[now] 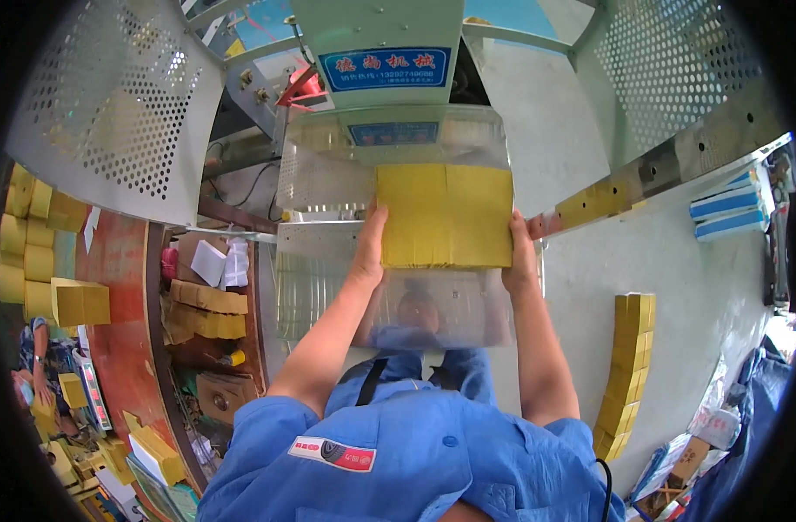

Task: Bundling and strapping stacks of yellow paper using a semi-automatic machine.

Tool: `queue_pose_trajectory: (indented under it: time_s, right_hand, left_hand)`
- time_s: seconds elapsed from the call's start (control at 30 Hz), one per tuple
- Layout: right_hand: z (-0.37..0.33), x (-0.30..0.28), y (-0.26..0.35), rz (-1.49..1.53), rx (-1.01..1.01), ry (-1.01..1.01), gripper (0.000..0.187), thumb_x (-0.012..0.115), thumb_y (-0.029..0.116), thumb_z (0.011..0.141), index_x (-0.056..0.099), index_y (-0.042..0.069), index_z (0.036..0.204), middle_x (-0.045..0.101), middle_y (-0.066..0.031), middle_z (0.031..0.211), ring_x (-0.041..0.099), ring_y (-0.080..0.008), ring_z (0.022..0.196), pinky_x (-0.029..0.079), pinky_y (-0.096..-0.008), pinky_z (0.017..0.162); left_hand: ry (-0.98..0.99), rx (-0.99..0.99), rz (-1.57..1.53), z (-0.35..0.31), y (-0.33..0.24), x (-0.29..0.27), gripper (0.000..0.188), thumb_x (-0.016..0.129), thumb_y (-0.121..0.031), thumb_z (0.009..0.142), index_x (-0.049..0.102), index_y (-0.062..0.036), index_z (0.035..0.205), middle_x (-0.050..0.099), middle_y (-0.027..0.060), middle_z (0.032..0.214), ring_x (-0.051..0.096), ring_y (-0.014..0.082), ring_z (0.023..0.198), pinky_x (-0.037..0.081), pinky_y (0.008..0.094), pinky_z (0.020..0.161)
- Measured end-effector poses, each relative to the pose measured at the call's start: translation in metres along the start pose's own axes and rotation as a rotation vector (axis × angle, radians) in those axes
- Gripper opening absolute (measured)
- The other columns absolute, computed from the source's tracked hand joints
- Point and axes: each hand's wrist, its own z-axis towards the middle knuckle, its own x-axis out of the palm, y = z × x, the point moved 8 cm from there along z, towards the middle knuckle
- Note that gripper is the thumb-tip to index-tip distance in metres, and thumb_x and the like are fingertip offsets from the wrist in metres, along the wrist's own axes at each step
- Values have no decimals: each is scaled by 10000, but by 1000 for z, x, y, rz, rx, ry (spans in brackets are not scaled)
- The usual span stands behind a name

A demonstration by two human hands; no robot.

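At the left, yellow stacks (pixel 24 252) stand beyond a reddish bench (pixel 119 278), one yellow box (pixel 80 302) at its edge. Rightward, the left hand (pixel 371 248), partly open, grips the left side of a yellow block (pixel 447 217), which is over the machine's shiny metal plate (pixel 432 317); whether they touch I cannot tell. The right hand (pixel 521 248), likewise partly open, grips its right side. Farther right, a yellow row (pixel 626 374) lies on the floor (pixel 576 304).
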Motion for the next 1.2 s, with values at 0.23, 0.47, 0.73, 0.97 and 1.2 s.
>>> queue_pose_trajectory:
  time_s: [0.23,0.47,0.73,0.97,1.2]
  right_hand:
    - [1,0,-1,84,17,-124,312,547,252,981,457,61,1210,523,-53,1135,553,-151,1048,481,-328,876]
    - [5,4,-6,95,54,-44,254,571,277,984,512,75,1126,557,-23,1016,575,-130,943,505,-285,762]
    - [14,4,-9,23,119,124,488,475,415,1009,523,65,1346,575,-34,1195,540,-130,1098,448,-281,928]
    - [14,6,-6,48,-4,227,571,443,469,1013,441,55,1407,489,-68,1383,438,-196,1291,350,-341,1073]
    - [6,24,17,-26,-129,363,679,408,511,1010,275,85,1522,353,-78,1516,318,-221,1399,252,-359,1148]
  left_hand:
    - [-12,70,60,4,-11,-6,599,539,-403,974,377,-95,1461,458,56,1418,413,185,1327,354,348,1082]
    - [-59,51,-22,-3,-8,-8,564,540,-364,970,395,-99,1445,473,58,1398,431,186,1307,348,349,1082]
    - [-66,49,-45,-2,-9,14,586,522,-289,947,365,-66,1466,494,68,1373,453,189,1272,353,332,1062]
    - [-116,48,-38,-1,-7,16,560,533,-309,940,414,-66,1430,517,71,1344,467,186,1254,361,329,1050]
    - [-150,25,26,-4,-2,9,487,539,-358,946,507,-63,1332,566,50,1278,509,166,1204,387,329,1014]
